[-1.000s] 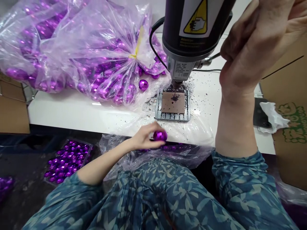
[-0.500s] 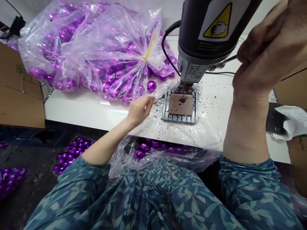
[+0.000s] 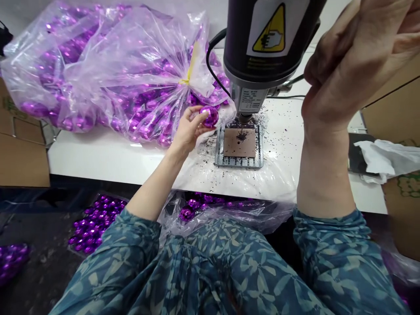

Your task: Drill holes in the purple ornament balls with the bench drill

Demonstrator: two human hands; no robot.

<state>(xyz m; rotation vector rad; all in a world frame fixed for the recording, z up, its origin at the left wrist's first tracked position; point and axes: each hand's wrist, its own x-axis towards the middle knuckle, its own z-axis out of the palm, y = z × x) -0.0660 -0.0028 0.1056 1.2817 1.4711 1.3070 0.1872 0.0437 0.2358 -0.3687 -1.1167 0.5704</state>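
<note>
A shiny, faceted purple ball [image 3: 210,117] sits in the left grip [image 3: 187,130], beside a clear tied bag [image 3: 131,74] of similar balls. Nearest the right grip [image 3: 354,65], a dark drill press [image 3: 259,65] bears a yellow warning triangle; below its chuck, a flat brown plate [image 3: 247,149], holed and strewn with dark shavings, lies on a slotted metal base [image 3: 259,161].

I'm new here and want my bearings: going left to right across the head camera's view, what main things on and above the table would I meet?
Bag of purple balls → left hand → purple ball in its fingers → drill → right hand.
</note>
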